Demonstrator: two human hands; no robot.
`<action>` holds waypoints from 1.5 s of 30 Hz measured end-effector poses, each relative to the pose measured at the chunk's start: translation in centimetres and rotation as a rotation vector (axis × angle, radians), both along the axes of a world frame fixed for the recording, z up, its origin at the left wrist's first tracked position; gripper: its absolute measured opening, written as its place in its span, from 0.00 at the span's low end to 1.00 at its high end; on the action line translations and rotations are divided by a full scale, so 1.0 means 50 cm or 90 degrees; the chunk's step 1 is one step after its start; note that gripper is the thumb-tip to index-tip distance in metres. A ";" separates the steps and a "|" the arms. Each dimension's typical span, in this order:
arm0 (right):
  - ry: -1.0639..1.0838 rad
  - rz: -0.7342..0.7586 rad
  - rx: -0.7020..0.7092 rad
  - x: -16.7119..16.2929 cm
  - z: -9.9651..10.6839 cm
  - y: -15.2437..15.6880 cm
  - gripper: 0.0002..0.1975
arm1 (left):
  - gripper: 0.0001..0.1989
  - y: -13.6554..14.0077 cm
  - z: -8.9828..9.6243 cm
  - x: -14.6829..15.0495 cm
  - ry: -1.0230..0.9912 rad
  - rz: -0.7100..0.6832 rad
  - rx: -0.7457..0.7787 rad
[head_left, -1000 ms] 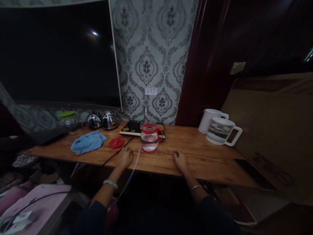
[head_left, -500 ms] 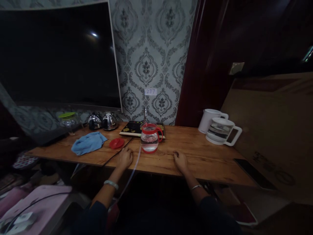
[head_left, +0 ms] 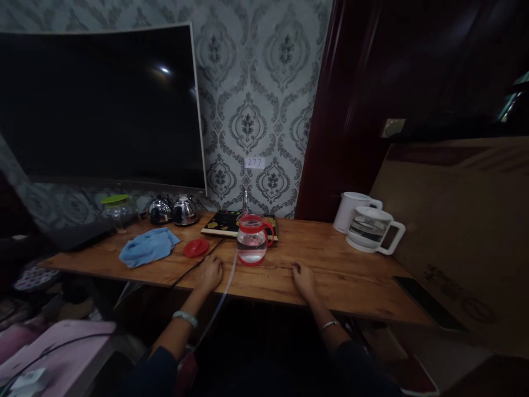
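Observation:
My left hand lies flat on the wooden table near its front edge, holding nothing. My right hand rests palm down further right, also holding nothing. Between and just behind them stands a glass pot with a red rim and handle, partly filled with water and without a lid. Its red lid lies on the table to the left. A clear hose runs off the table beside my left hand. A blue cloth lies crumpled further left.
A black tea tray with a tap sits behind the pot. Two steel kettles and a green-lidded jar stand under a big dark screen. Two white kettles stand at right, a dark phone lies near the right edge.
The view has tipped up slightly, so everything sits a little lower in frame. Both hands stay flat on the table in the same places.

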State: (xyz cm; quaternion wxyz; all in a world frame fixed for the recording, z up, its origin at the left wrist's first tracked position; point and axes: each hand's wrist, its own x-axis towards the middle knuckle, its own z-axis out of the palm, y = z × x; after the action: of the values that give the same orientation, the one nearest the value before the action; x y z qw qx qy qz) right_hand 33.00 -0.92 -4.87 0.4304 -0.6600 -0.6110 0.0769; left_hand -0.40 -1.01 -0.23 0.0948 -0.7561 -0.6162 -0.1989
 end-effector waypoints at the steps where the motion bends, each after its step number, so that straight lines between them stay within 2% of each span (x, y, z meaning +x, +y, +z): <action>1: 0.000 0.001 0.002 -0.001 0.001 -0.001 0.15 | 0.14 0.000 0.000 0.000 -0.003 0.001 -0.001; 28: 0.005 -0.002 0.013 0.006 -0.011 0.008 0.14 | 0.13 -0.002 0.003 0.000 0.007 -0.017 0.018; 35: 0.001 0.002 0.008 0.008 -0.015 0.010 0.15 | 0.14 -0.006 0.011 0.005 0.018 -0.002 0.003; 45: 0.000 -0.006 0.015 0.002 -0.009 0.007 0.14 | 0.14 0.001 0.004 0.001 0.008 0.001 -0.009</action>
State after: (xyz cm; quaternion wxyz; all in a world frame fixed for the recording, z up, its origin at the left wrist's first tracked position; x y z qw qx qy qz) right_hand 33.08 -0.59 -5.31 0.4387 -0.6574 -0.6089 0.0677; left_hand -0.34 -0.98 -0.02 0.0935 -0.7574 -0.6176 -0.1901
